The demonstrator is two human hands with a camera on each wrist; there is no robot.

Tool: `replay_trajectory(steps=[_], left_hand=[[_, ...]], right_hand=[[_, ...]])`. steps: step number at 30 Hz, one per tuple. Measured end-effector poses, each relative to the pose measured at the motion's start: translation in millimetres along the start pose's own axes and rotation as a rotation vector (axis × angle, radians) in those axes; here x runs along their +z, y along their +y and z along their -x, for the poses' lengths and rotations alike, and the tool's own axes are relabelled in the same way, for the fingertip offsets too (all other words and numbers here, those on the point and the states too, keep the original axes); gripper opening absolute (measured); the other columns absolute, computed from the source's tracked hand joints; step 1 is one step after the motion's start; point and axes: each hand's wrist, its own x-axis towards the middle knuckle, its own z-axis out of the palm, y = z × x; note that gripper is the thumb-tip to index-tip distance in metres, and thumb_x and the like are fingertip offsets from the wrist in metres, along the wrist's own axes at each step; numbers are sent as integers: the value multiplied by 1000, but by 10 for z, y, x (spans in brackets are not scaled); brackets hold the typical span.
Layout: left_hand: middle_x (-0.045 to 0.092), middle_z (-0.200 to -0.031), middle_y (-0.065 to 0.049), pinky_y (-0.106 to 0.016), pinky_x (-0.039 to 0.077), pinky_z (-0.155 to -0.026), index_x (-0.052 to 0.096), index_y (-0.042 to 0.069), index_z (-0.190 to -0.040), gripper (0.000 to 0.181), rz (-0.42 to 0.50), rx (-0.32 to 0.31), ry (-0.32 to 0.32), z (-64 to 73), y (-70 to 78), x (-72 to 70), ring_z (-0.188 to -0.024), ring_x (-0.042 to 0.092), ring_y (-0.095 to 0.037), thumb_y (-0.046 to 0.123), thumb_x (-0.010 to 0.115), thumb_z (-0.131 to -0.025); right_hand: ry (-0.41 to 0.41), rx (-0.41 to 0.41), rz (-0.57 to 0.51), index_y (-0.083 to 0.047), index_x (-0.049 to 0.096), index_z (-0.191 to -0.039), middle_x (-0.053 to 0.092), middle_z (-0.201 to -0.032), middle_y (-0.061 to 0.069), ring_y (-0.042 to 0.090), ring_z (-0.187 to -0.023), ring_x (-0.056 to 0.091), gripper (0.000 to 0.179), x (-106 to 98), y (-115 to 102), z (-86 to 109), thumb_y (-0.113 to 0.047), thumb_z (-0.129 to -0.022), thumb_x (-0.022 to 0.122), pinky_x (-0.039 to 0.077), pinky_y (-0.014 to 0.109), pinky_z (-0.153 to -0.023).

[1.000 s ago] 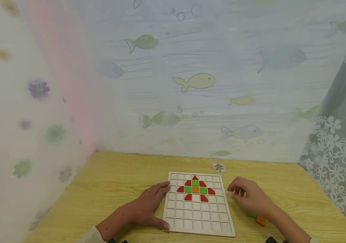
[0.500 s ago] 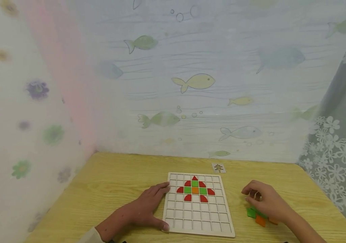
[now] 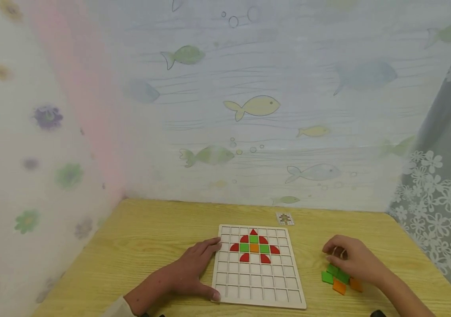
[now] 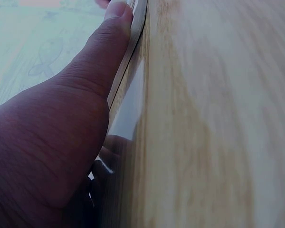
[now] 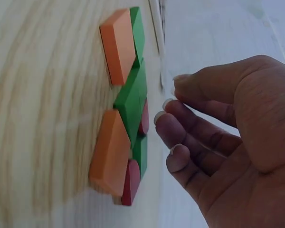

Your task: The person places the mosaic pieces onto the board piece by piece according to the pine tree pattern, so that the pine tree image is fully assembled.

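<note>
A pale wooden grid board (image 3: 257, 281) lies on the table, with red, green and orange tiles (image 3: 254, 248) set into its upper half in a pointed, tree-like shape. My left hand (image 3: 191, 270) rests along the board's left side, fingertips at the upper edge and thumb by the lower corner. To the right of the board, my right hand (image 3: 352, 257) hovers over a loose pile of tiles, its fingers bent loosely and nothing between them. In the right wrist view the pile shows green tiles (image 5: 130, 102), orange tiles (image 5: 109, 152) and red rounded tiles (image 5: 131, 183).
A small pattern card (image 3: 285, 219) lies behind the board near the back of the wooden table (image 3: 162, 229). Curtains printed with fish (image 3: 257, 105) and flowers (image 3: 48, 117) hang behind and at the sides.
My right hand has moved right, away from the board's edge to above the loose tiles, uncovering more of them. My left hand and the board have stayed put.
</note>
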Motion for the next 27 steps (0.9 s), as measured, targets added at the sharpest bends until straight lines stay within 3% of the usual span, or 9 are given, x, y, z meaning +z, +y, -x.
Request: replay_trajectory(steps=[3,12,27], left_hand=[[14,-177,1,-60,29,-124,21,19,-170,127,1,0,1,1,-3,1,-160,22,-27,90,68,-76],[14,-177,0,-61,30,-123,22,19,-170,127,-4,10,8,2,-9,9,-159,23,-27,90,67,-76],[14,-177,1,-60,30,-124,21,19,-171,128,1,5,3,-1,-17,7,-160,22,-27,91,67,-76]], right_hand=[[-29,16,-12,-10,72,-110,71,-99,-1,3,-81,62,10,-56,30,23,-7,-100,73,53,27,-63],[-192,-35,-82,-11,72,-110,69,-98,-1,5,-76,59,17,-154,119,68,-11,-96,80,51,28,-60],[-203,-71,-78,-15,64,-103,58,-95,-3,10,-71,53,22,-88,84,36,-8,-92,82,48,24,-59]])
